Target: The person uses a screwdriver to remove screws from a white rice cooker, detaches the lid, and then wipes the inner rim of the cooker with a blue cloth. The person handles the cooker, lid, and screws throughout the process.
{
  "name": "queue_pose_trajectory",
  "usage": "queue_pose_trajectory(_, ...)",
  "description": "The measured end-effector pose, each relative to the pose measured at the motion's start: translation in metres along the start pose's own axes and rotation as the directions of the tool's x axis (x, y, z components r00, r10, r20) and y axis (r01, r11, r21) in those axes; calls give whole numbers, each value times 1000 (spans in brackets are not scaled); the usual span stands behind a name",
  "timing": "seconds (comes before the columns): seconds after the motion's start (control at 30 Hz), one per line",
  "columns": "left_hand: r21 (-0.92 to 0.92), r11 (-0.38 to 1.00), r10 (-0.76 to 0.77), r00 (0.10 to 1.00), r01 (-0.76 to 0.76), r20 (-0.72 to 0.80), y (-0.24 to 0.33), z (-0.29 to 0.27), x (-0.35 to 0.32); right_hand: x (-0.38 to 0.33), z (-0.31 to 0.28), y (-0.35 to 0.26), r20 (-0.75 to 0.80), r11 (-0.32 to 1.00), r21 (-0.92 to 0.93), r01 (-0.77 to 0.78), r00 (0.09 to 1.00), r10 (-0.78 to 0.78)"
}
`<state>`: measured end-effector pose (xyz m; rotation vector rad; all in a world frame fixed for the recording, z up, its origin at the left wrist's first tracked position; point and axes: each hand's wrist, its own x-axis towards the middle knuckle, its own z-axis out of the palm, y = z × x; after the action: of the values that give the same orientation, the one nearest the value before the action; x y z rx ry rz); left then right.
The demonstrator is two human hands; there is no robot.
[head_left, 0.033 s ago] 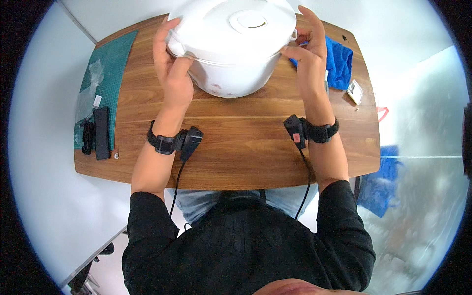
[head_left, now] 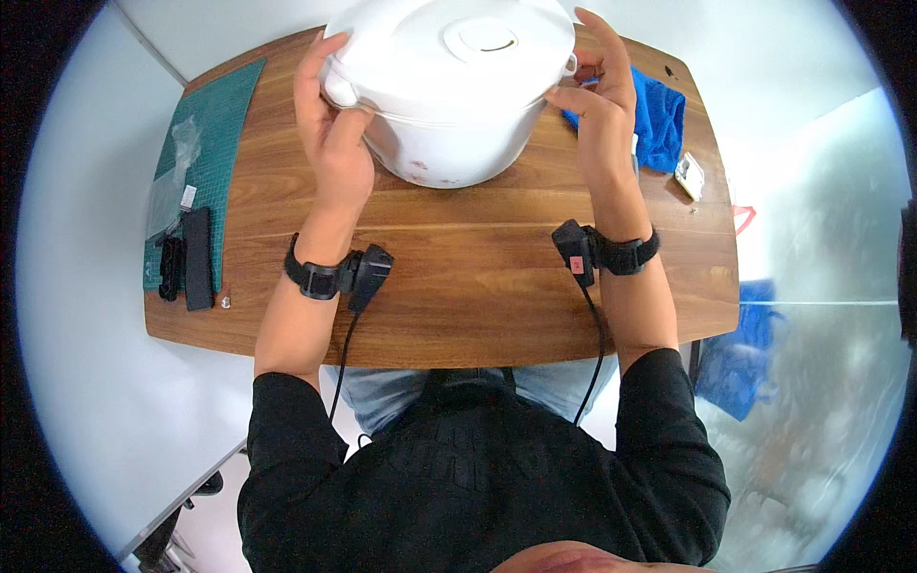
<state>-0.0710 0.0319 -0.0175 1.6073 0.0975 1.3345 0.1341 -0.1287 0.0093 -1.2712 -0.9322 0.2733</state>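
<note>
A large white lidded pot point(head_left: 449, 143), rounded and shaped like a rice cooker, is at the far edge of the brown table. Small reddish marks show low on its front. Its white lid point(head_left: 411, 67) carries an oval raised piece on top and is on the pot. My left hand point(head_left: 334, 124) holds the pot's left side, thumb at the rim below the lid and fingers by a white knob. On the opposite side, my right hand point(head_left: 602, 100) has its thumb against the rim near a small side loop; one finger is raised and others are partly hidden.
Wooden table point(head_left: 458, 286) under both forearms. At left, a green cutting mat point(head_left: 215, 115) bears clear plastic wrap and a black strap-like item point(head_left: 197, 258). At right are a blue cloth point(head_left: 659, 124) and a small white object point(head_left: 689, 178). Cables hang from black wrist devices point(head_left: 373, 272).
</note>
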Motion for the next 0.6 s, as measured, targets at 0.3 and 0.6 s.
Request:
queue_pose_trajectory(0.3,68,997,35,997,-39,63,-1,6,-4,7,-5,7,157,998,-23,65,986,-61)
queue_pose_trajectory(0.6,16,1000,1,1000,-1,3,4,8,-3,3,0,5,149,994,-79,79,987,-67)
